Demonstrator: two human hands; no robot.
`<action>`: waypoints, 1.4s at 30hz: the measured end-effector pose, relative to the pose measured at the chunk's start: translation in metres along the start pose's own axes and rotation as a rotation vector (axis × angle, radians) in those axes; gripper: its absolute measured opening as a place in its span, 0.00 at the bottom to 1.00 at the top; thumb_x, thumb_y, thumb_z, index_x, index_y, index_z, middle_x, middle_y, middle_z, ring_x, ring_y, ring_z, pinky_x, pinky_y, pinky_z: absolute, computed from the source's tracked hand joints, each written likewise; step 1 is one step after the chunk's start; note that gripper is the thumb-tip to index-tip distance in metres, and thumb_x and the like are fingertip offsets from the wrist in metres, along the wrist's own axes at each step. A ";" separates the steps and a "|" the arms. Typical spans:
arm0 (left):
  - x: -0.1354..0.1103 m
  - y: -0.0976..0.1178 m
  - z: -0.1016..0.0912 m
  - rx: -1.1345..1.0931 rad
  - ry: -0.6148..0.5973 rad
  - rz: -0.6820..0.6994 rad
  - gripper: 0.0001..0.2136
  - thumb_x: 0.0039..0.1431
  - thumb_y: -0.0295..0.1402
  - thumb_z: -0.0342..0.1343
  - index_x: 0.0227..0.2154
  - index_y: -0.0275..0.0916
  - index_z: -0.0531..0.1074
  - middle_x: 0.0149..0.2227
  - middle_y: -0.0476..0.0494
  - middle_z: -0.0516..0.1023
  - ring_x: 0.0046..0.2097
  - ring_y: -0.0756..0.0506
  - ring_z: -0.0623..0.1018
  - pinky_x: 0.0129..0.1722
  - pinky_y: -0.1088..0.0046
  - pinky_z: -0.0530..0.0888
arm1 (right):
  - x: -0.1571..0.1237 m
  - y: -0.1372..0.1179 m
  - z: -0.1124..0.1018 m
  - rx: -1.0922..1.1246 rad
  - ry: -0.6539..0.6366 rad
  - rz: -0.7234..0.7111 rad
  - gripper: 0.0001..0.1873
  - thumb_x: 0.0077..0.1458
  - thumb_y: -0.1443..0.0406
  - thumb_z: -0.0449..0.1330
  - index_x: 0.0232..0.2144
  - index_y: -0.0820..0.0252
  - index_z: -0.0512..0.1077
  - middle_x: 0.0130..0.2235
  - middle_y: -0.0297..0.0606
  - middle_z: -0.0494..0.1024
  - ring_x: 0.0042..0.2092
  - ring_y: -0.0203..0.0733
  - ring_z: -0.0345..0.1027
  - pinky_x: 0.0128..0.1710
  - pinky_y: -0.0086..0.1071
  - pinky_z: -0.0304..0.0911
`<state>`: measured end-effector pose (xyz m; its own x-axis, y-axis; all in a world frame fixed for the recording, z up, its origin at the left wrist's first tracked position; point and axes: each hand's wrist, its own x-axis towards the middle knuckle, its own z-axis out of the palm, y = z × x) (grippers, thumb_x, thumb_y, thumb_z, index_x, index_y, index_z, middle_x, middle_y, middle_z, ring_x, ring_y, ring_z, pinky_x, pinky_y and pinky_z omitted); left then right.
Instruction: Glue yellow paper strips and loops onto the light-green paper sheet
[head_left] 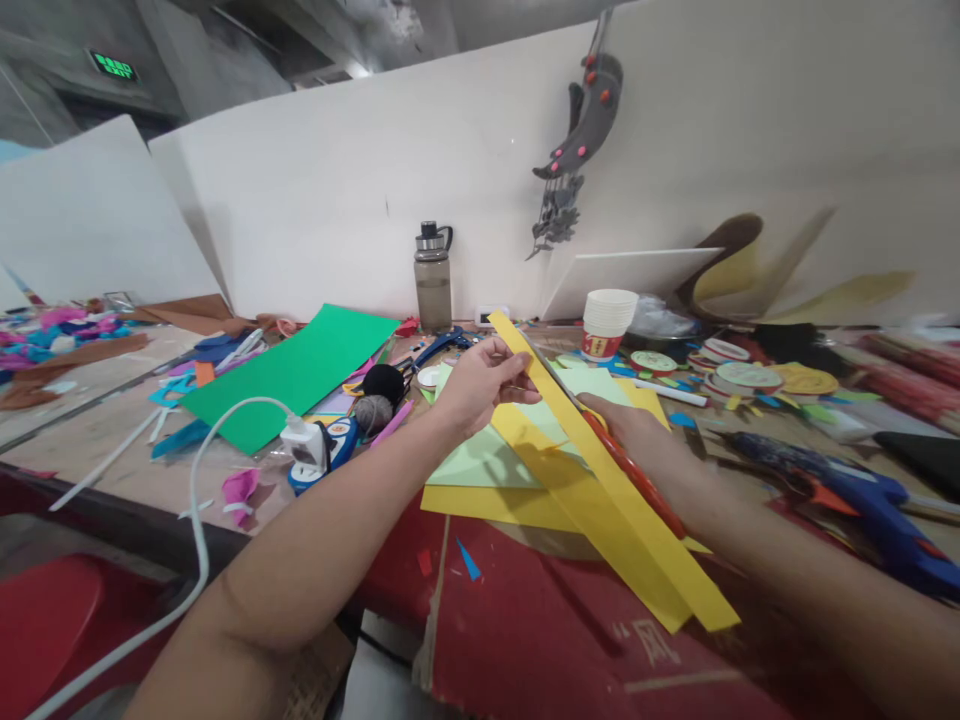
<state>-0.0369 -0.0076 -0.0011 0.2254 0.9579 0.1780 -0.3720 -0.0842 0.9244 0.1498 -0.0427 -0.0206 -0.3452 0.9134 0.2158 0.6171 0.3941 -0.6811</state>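
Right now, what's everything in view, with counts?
Paper strip: 1, yellow, centre
Scissors: 1, red handles, beside the strip
Paper sheets: several, pale green and yellow, under the strip
Large sheet: 1, green, left on table
Bottle: 1, grey, back centre
Cup stack: 1, white and red, back right
Discs: several, pale, right
Glue gun: 1, blue, right
Balls: 2, black and grey, left of centre
Cable: 1, white, left
Charger: 1, white, at cable's end
Boards: several, white, behind table
Decoration: 1, dark grey, hanging before boards
Cardboard: 1, red, bottom centre
Stool: 1, red, bottom left
Exit sign: 1, green, upper left
Scraps: uncounted, mixed colours, scattered
Left grip: 1, bare, on the strip
Right grip: 1, bare, on the scissors
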 end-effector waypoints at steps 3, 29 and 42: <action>0.000 -0.001 -0.001 -0.004 -0.010 0.003 0.12 0.49 0.32 0.64 0.28 0.34 0.64 0.24 0.51 0.72 0.24 0.54 0.74 0.25 0.77 0.76 | 0.001 -0.002 -0.001 -0.002 -0.043 0.033 0.11 0.49 0.61 0.52 0.34 0.55 0.71 0.34 0.40 0.80 0.36 0.49 0.74 0.30 0.33 0.63; 0.000 -0.004 0.001 -0.055 0.056 -0.008 0.12 0.48 0.30 0.64 0.27 0.35 0.64 0.24 0.53 0.70 0.24 0.54 0.73 0.25 0.77 0.76 | 0.000 -0.002 0.000 0.073 -0.046 0.054 0.10 0.49 0.62 0.53 0.33 0.55 0.72 0.32 0.38 0.80 0.35 0.47 0.73 0.30 0.32 0.63; 0.002 0.000 -0.004 -0.062 0.078 -0.028 0.12 0.50 0.34 0.63 0.30 0.35 0.64 0.25 0.50 0.72 0.24 0.53 0.74 0.23 0.77 0.76 | 0.005 -0.014 -0.006 -0.121 -0.018 0.018 0.10 0.45 0.65 0.52 0.26 0.57 0.73 0.29 0.40 0.80 0.32 0.47 0.73 0.29 0.30 0.62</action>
<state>-0.0403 -0.0043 -0.0018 0.1670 0.9782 0.1233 -0.4224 -0.0420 0.9054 0.1431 -0.0429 -0.0058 -0.3455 0.9189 0.1906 0.7037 0.3881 -0.5951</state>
